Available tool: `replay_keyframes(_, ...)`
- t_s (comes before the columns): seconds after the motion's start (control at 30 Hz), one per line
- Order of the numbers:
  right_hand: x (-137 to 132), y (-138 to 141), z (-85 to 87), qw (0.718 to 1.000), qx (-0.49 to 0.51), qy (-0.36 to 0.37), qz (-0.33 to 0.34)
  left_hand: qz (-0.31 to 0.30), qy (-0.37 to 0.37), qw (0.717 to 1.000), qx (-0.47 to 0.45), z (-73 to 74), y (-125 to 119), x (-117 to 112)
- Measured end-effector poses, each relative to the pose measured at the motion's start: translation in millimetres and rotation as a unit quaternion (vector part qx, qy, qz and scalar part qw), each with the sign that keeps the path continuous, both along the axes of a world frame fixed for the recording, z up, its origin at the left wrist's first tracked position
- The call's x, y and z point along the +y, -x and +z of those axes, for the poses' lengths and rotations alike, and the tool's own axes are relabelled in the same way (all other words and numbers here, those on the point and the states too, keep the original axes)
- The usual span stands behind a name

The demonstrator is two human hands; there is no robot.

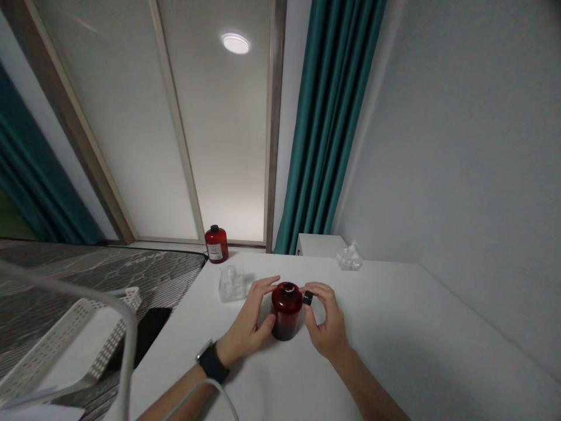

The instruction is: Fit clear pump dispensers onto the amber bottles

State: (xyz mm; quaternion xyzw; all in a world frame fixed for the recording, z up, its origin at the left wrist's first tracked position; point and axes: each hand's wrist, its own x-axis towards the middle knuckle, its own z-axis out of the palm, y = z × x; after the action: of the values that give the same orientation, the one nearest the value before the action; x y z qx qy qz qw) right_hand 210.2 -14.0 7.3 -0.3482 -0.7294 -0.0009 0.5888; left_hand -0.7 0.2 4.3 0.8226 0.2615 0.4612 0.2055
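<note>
A dark red plastic bottle (286, 311) stands uncapped on the white table (372, 333), its pale mouth showing at the top. My left hand (248, 316) wraps its left side, with the fingers and thumb against the bottle. My right hand (326, 321) pinches a small black screw cap (308, 298) between thumb and fingertips, just right of the bottle's neck and not touching it. Behind my left hand stands a clear square glass bottle (231, 283). A second red bottle (216, 244) with a black cap stands farther back, beyond the table's far edge.
Crumpled clear plastic (349, 257) lies at the table's back edge beside a white cabinet (319, 245). To the left, a white perforated tray (74, 345) and a curved white rail (129, 333) partly block the view. A wall (460, 146) bounds the right.
</note>
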Motion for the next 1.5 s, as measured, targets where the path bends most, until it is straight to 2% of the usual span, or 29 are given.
replay_keyframes(0.23,1,0,-3.3,0.998,0.021,0.062,0.026,0.007,-0.033,0.999,-0.005,4.6,4,1)
replay_keyframes(0.33,1,1,-5.1,0.992,0.055,0.105,0.044,0.002,-0.018,1.000,-0.011,3.5,1,-2)
replay_keyframes(0.53,-1,6,-5.0,0.970,0.124,0.159,0.135,-0.021,-0.003,0.999,-0.045,3.0,-4,-8)
replay_keyframes(0.8,2,9,-3.0,0.951,0.165,0.208,0.160,-0.040,0.019,0.998,-0.046,0.4,-7,-4)
replay_keyframes(0.97,5,9,-8.7,0.962,0.153,0.197,0.108,-0.016,0.005,0.997,-0.071,0.0,-13,-6)
replay_keyframes(1.1,9,8,-10.5,0.970,0.158,0.174,0.067,-0.040,-0.015,0.997,-0.060,4.7,-11,-8)
replay_keyframes(1.2,9,8,-8.7,0.968,0.177,0.165,0.068,-0.045,-0.025,0.998,-0.043,8.5,-8,-9)
replay_keyframes(1.33,9,8,-2.0,0.966,0.197,0.153,0.071,-0.018,-0.036,0.999,-0.035,8.6,-12,-11)
replay_keyframes(1.5,8,14,8.5,0.963,0.205,0.128,0.119,0.012,-0.046,0.998,-0.035,4.0,-18,-12)
